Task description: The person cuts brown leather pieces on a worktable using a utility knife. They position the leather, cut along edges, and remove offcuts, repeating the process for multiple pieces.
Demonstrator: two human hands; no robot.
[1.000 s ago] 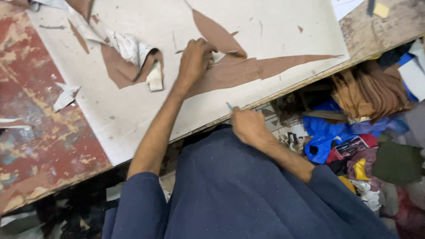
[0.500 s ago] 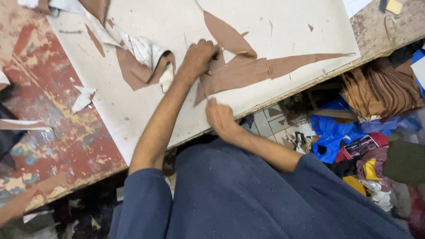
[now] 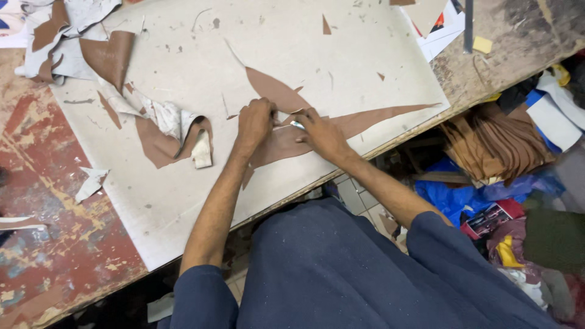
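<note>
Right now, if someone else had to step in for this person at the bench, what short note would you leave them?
Left hand: pressed down on the brown leather piece, holding it flat on the pale cutting board.
Right hand: on the same piece, gripping a small metal-tipped tool; its exact kind is too small to tell.
Offcuts: curled brown and white scraps lie to the left on the board, more in a heap at the far left corner.
Done: the piece already has long pointed cut edges.
Left: how much more cutting is needed cannot be told from here.
</note>
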